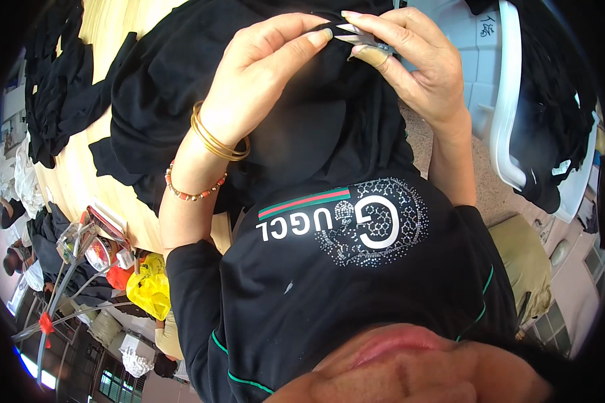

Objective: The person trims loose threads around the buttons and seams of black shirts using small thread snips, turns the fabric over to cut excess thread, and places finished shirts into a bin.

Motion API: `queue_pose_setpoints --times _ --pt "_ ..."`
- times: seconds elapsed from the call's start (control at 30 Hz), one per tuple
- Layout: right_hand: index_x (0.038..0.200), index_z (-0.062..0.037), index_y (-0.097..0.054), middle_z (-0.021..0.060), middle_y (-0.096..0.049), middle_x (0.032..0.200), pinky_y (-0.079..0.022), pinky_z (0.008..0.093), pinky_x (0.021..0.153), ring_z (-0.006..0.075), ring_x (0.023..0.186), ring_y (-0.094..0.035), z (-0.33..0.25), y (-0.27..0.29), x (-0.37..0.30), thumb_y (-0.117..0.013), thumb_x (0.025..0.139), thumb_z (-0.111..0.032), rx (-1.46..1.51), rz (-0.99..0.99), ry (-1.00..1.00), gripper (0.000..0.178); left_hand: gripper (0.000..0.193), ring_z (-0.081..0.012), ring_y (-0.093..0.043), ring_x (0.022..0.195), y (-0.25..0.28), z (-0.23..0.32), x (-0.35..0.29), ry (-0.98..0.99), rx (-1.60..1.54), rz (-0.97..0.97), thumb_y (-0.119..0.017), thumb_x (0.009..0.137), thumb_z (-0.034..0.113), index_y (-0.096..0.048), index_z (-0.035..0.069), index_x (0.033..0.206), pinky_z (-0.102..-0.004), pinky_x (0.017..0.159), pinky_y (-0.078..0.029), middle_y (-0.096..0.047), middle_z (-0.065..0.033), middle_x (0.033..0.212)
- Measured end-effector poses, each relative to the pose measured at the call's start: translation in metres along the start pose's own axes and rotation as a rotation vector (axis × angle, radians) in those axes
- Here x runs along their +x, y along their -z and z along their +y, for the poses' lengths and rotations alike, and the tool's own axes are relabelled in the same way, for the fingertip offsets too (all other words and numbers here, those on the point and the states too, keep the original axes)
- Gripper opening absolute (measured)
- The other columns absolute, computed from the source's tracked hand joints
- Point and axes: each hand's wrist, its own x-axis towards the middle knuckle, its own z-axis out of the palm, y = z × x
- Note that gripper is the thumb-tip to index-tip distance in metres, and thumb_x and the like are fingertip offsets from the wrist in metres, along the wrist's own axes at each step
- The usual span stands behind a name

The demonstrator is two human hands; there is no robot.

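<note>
My left hand (265, 64) pinches the edge of a piece of black fabric (249, 124) between thumb and fingers. In my right hand (423, 64) is a small pair of thread snips (363, 41), gripped between thumb and fingers. Its two pointed blades stand apart and point left, right beside my left fingertips and the pinched cloth. A tan cover (372, 56) is wrapped on my right thumb. The fabric spreads from my hands down toward my lap and across the table; whether a thread lies between the blades is too small to tell.
A pale wooden table (67, 181) lies on the left, with more black cloth (60, 87) on it. A white plastic bin (511, 101) stands at the right, beside another pile of black cloth (551, 114). Lower left, a yellow plastic bag (149, 285) hangs near the table's edge.
</note>
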Motion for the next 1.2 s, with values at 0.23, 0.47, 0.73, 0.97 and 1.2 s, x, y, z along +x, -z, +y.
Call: queue_pose_setpoints --times 0.23,0.47,0.73,0.97,1.2 --pt "0.106 0.0014 -0.075 0.0104 -0.065 0.082 -0.047 0.0305 0.062 0.0216 0.071 -0.062 -0.004 0.006 -0.001 -0.078 0.081 0.001 -0.061 -0.046 -0.156 0.025 0.026 -0.0116 -0.066 0.102 0.007 0.028 -0.009 0.015 0.617 -0.073 -0.069 0.095 0.011 -0.07 0.0 0.118 -0.0251 0.093 -0.05 -0.073 -0.0052 0.106" --pt "0.116 0.0032 -0.071 0.0111 -0.065 0.088 -0.046 0.029 0.065 0.0212 0.075 -0.062 -0.003 -0.008 -0.001 -0.079 0.081 0.001 0.009 -0.071 -0.116 0.036 0.024 -0.0161 -0.07 0.093 0.025 0.017 -0.026 -0.001 0.88 0.069 -0.072 0.092 0.013 -0.073 0.001 0.112 -0.0282 0.086 -0.053 -0.075 -0.0097 0.1" --pt "0.118 0.0036 -0.07 0.0108 -0.067 0.091 -0.049 0.0287 0.07 0.0197 0.08 -0.062 0.001 -0.034 -0.015 -0.078 0.084 -0.001 0.25 -0.112 -0.307 0.036 0.026 -0.0106 -0.069 0.099 0.048 -0.014 -0.025 0.115 0.572 0.244 -0.071 0.096 0.014 -0.072 -0.002 0.117 -0.0241 0.086 -0.052 -0.075 -0.0047 0.109" --pt "0.121 0.0045 -0.069 0.0119 -0.068 0.096 -0.05 0.0279 0.073 0.0201 0.084 -0.064 0.002 -0.043 -0.006 -0.078 0.085 0.0 0.313 -0.076 -0.206 0.037 0.022 -0.0114 -0.068 0.101 0.045 -0.013 -0.027 0.128 -0.084 0.26 -0.07 0.096 0.009 -0.073 0.001 0.116 -0.0239 0.093 -0.051 -0.075 -0.005 0.108" --pt "0.119 0.0026 -0.071 0.0115 -0.068 0.093 -0.051 0.0283 0.071 0.0208 0.081 -0.065 0.007 -0.052 0.002 -0.079 0.084 -0.003 0.271 -0.073 -0.148 0.036 0.022 -0.0098 -0.067 0.1 0.043 -0.012 -0.027 0.143 -0.115 0.215 -0.07 0.096 0.009 -0.073 0.002 0.117 -0.023 0.092 -0.05 -0.075 -0.004 0.107"
